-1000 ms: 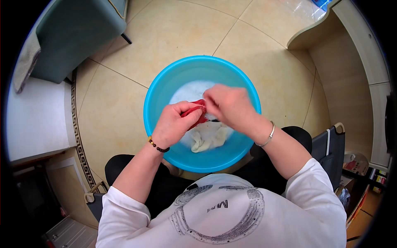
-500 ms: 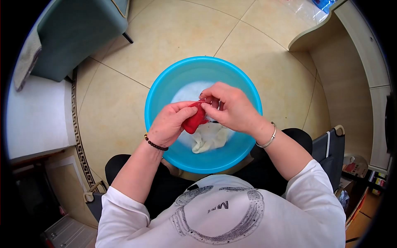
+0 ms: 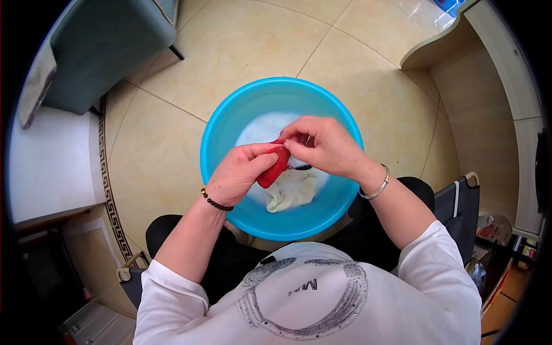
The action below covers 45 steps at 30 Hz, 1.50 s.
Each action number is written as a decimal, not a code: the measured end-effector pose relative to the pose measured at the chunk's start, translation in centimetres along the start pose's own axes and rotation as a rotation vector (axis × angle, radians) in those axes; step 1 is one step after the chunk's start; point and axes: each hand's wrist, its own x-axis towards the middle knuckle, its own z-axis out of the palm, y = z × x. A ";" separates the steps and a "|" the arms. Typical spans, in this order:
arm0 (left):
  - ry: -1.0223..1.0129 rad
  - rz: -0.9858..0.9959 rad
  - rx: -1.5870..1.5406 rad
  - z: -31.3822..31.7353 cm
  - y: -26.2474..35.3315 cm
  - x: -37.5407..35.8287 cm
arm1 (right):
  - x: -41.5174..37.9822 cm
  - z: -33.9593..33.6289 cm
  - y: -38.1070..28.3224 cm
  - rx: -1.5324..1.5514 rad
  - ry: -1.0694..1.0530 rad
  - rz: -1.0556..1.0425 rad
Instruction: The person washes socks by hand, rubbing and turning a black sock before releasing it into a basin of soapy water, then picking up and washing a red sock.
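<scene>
A small piece of red cloth [image 3: 275, 171] is held above a blue basin [image 3: 226, 129]. My left hand [image 3: 237, 172] pinches it between thumb and fingers on its left side. At the cloth's upper edge, the fingertips of my right hand [image 3: 329, 145] are closed together on it. White suds [image 3: 261, 126] float in the basin's water. Beneath my hands, an off-white cloth [image 3: 294, 195] lies partly in the water, and a dark item [image 3: 302, 167] shows just under my right hand, too little of it visible to name.
The basin stands on beige floor tiles [image 3: 167, 132] between my knees. A blue-grey chair [image 3: 109, 52] is at the upper left, above a white surface [image 3: 54, 167]. A wooden cabinet [image 3: 471, 98] curves along the right. Dark folding-chair fabric [image 3: 457, 210] shows beside me.
My right hand has shifted slightly to the right and down, its fingers closer together at the cloth's edge. The red cloth is tilted a little differently, and more of the dark item shows.
</scene>
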 end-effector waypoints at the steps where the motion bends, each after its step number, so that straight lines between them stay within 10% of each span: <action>1: -0.002 -0.010 0.028 -0.1 0.0 0.0 | 0.0 0.0 0.2 -0.045 -0.032 -0.066; 20: -0.079 0.022 -0.179 -0.2 0.2 0.2 | 0.4 -0.1 0.7 0.047 0.064 0.193; 45: 0.043 0.037 0.001 -0.3 0.0 0.0 | -0.6 1.0 -0.1 -0.060 0.008 0.039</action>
